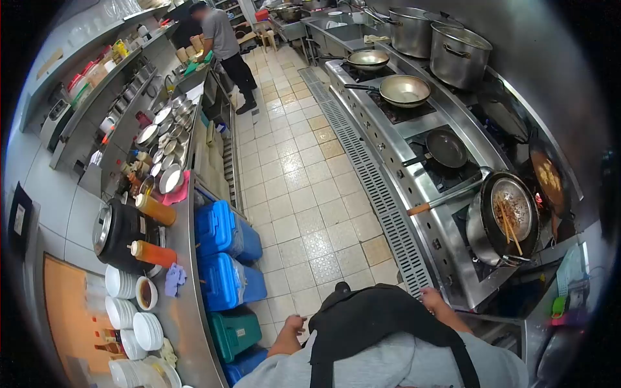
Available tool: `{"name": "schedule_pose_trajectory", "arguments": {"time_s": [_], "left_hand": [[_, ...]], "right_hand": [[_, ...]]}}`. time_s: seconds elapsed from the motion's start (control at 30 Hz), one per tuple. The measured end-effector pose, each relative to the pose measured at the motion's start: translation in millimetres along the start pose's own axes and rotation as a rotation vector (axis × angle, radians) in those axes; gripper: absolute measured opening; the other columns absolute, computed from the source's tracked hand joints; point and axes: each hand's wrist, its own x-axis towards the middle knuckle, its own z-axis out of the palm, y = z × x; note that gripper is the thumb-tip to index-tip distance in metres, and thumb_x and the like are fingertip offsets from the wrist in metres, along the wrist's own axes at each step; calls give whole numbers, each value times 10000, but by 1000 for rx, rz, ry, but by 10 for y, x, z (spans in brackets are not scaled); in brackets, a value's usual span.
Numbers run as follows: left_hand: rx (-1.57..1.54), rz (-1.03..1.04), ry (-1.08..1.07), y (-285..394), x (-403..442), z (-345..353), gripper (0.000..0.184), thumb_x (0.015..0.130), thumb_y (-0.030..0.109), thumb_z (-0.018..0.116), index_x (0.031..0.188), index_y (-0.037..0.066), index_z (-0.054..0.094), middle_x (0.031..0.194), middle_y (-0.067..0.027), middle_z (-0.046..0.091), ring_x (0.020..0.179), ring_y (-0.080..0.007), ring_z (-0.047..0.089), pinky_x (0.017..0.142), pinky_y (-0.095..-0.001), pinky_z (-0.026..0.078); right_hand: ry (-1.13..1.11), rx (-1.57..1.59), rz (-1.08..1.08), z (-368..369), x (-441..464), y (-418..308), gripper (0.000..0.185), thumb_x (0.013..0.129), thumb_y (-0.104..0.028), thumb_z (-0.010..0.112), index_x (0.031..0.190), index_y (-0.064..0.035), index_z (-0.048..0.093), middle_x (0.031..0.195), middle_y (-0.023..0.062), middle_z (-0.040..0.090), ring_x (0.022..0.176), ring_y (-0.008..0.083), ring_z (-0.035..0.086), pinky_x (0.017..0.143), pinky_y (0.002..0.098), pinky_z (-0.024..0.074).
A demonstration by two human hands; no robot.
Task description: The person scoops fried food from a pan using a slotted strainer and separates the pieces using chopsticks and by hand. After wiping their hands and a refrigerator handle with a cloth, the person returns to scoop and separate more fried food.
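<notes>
- A cook in a grey shirt and black apron (375,317) stands in a kitchen aisle, left hand (295,325) low at the side, fingers loosely curled, nothing visible in them; how tightly they close cannot be told.
- The right hand (432,299) hangs beside the steel stove (446,268), its grip too small to read, no object visible in it.
- Ahead and rightward of the right hand, well apart, sits a deep pot (477,227) topped by a pan-like strainer (521,197) with chopsticks (508,226); probably heavy, stiff and hot, best taken by its loop handle (516,260) with cloth.
- Farther ahead of that hand, a long-handled tool offers its wooden grip (418,209), likely light and dry to hold.
- Left of the left hand, a green bin (236,333) looks stiff, smooth plastic, best held under its lid's rim.
</notes>
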Motion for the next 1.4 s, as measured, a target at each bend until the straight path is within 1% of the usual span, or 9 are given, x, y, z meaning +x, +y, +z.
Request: {"name": "schedule_pose_trajectory", "arguments": {"time_s": [0.1,0.17,0.33,0.47,0.57,0.63,0.93,1.0,1.4], "left_hand": [[968,619,140,257,260,-454,550,793,68,654,1319,116,500,1084,-158,621,678,-297,666,567,-364,550],[-90,150,143,1112,-89,-807,587,847,229,615,1376,75,411,1131,-117,596,820,-289,639,642,-444,517],[-239,282,170,1834,-12,-1161,620,851,217,626,1396,71,370,1099,-164,613,831,-316,659,629,-417,518],[-196,299,120,1960,139,-1052,616,858,231,631,1395,76,374,1098,-166,614,841,-323,657,629,-422,513],[-174,285,26,1746,244,-805,613,858,236,638,1389,71,381,1098,-165,616,844,-320,655,628,-427,511],[-144,213,25,1569,201,-661,581,838,241,636,1352,52,440,939,-185,652,642,-270,650,475,-372,486],[9,99,-157,1071,124,-832,607,870,216,593,1405,76,344,1161,-152,581,769,-292,634,616,-415,486],[11,127,-146,1128,160,-918,600,876,214,583,1406,72,339,1176,-157,575,762,-291,633,605,-410,484],[9,229,-138,1935,-382,-662,584,896,205,556,1408,45,326,1239,-186,551,824,-302,628,629,-397,492]], "right_hand": [[28,218,271,37,-321,-537,487,760,17,552,1245,33,512,873,154,629,615,226,633,489,328,485],[47,176,220,224,-460,-514,481,765,12,559,1244,33,514,830,137,616,625,213,617,492,320,472],[10,457,268,447,-664,290,416,797,4,543,1213,-4,548,828,119,607,617,207,582,499,362,447],[10,149,364,535,-916,420,364,823,5,524,1187,-4,549,903,127,601,669,220,593,515,368,452],[145,484,325,639,-991,494,388,836,-4,513,1222,-21,534,949,147,604,672,232,598,535,386,480],[149,368,291,722,-919,584,395,821,-19,525,1216,-22,544,960,155,609,683,242,611,538,388,493],[191,-149,313,827,-606,463,477,742,-121,635,1210,-45,584,965,176,662,665,253,682,550,370,549],[254,-114,302,724,-731,104,247,698,-165,510,843,-35,662,715,159,669,688,305,666,673,428,529],[355,-275,284,829,-845,350,257,620,-134,569,810,-18,699,890,224,664,880,360,647,785,438,505]]}}
